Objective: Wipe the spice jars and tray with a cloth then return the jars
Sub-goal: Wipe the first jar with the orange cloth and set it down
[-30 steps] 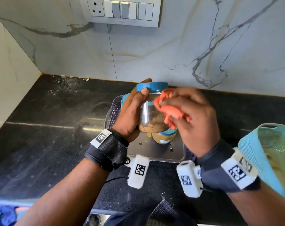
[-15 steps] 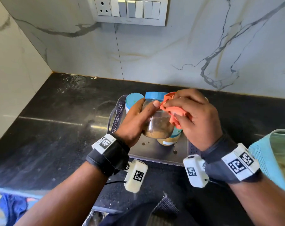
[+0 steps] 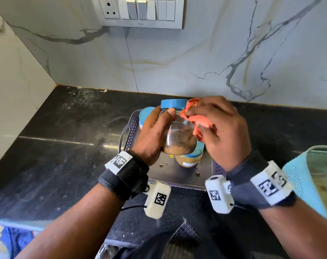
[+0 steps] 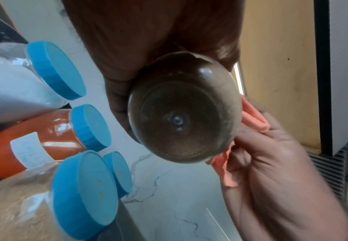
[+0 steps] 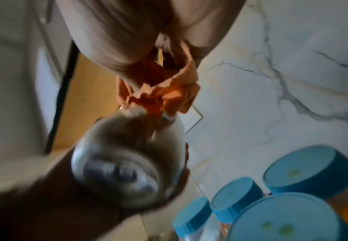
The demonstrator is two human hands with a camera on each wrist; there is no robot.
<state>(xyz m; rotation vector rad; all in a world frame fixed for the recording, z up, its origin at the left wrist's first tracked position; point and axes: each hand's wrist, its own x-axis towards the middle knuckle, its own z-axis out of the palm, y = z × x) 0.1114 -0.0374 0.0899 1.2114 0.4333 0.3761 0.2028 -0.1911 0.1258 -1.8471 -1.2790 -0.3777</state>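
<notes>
- My left hand [image 3: 151, 135] wraps the clear jar [image 3: 179, 136] by its side, thumb lying across the shoulder just under the blue lid [image 3: 174, 104] — a grip that leaves the right flank of the jar bare for wiping.
- My right hand [image 3: 222, 128] bunches the orange cloth [image 3: 197, 122] in curled fingers and presses it against the jar's upper right side, beside the lid.
- The jar hangs tilted above the tray [image 3: 179, 176], brown powder settled at its base; the left wrist view shows its round underside with the cloth touching its edge.
- I judge this to be mid-wipe on one jar, lifted clear so that the cloth can reach all round it.
- Other blue-lidded jars stand in the tray below: a white-filled jar [image 4: 14, 84], a chilli jar [image 4: 34, 138] with a handwritten label, a tan-filled jar [image 4: 24, 203] — waiting there, I take it, for their turn or already done; I cannot tell which.
- The tray sits on the black counter [image 3: 65, 146] against the marble wall; a pale blue basket [image 3: 312, 176] stands at the right edge.
</notes>
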